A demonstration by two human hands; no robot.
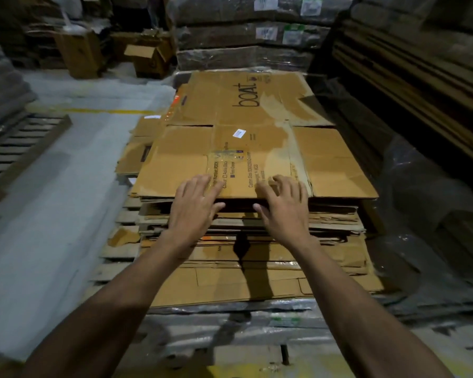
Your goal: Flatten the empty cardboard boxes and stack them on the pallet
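I'm looking down in a dim warehouse with a grey concrete floor (52,186) and a yellow painted line (93,111) across it. Straight ahead sits a tall stack of flattened brown cardboard boxes (257,241), and on top lies the flattened brown carton printed "boat" (246,137), flat, with a small white label (239,133) near its middle. My left hand (194,203) and right hand (284,205) both rest over its near edge, fingers spread and relaxed on the top face, thumbs at the edge, gripping nothing (I can't tell how hard they press). What carries the stack is hidden under plastic wrap. Further off, an open brown cardboard box (148,60) stands on the floor at left, and shrink-wrapped bundles (243,31) rise behind.
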